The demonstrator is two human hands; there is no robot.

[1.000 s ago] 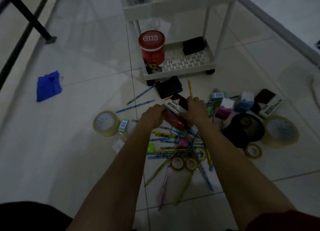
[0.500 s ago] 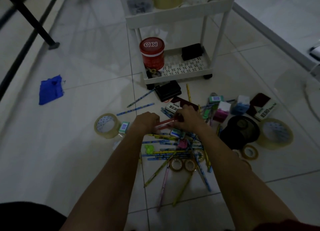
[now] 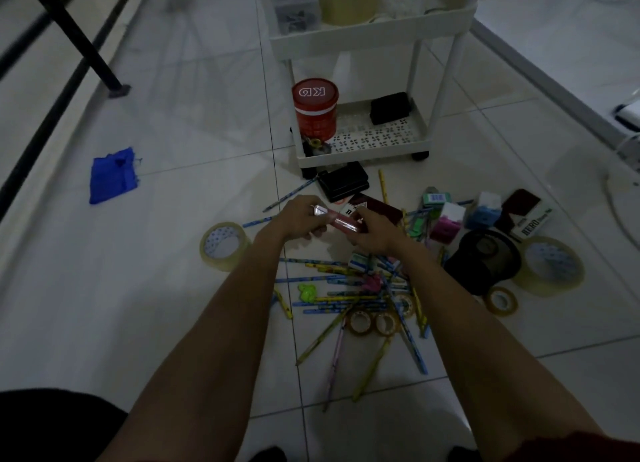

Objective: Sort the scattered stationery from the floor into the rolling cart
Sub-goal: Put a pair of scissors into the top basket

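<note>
Case [image 3: 341, 221] held between pencils [image 3: 346, 288] and cart [image 3: 363, 158].
Left hand [image 3: 301, 217] grips one end, right hand [image 3: 375, 235] the other.

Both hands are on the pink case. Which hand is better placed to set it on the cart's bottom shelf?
Probably the right hand. It grips the pink case in line with the bare part of the bottom shelf; the left hand faces the red tin, which blocks that side.
</note>
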